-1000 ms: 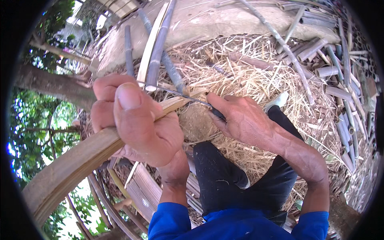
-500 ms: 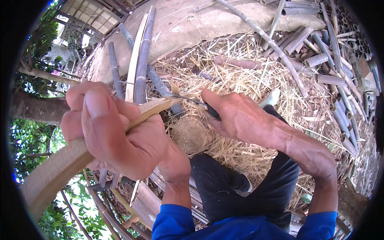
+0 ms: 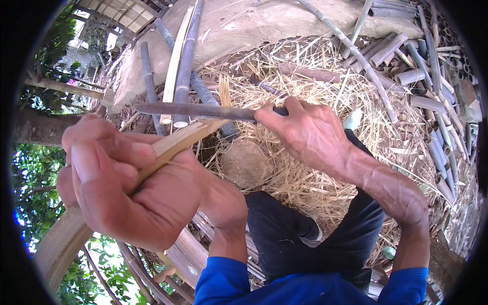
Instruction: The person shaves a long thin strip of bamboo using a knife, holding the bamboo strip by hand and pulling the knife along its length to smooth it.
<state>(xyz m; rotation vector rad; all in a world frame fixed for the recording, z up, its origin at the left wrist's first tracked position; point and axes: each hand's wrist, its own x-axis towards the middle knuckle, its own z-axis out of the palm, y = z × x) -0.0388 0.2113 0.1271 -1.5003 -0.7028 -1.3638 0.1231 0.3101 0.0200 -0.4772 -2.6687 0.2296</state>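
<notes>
My left hand (image 3: 134, 190) is closed around a pale split bamboo strip (image 3: 190, 136), close to the camera. One end of the strip passes out past my fingers at the lower left; the other, cut to a taper, points toward my right hand (image 3: 317, 134). That hand grips the dark handle of a long knife (image 3: 185, 109), most of the handle being hidden in the palm. The blade extends leftward just beyond the strip's tapered tip, its broad side showing; whether they touch I cannot tell. A thin blurred shaving (image 3: 224, 91) stands above the blade.
Below the knife is a round chopping block (image 3: 246, 163) amid straw-like bamboo shavings (image 3: 315, 188). Bamboo poles (image 3: 188, 61) lean at the far left. Cut bamboo pieces (image 3: 409, 76) are piled at the right. A long pole (image 3: 351, 56) slants across the shavings. Slats (image 3: 190, 256) lie beside my legs.
The knife has turned from nearly edge-on to broadside and risen off the strip's end. My left hand and the strip have shifted slightly down and left. A shaving now shows above the blade.
</notes>
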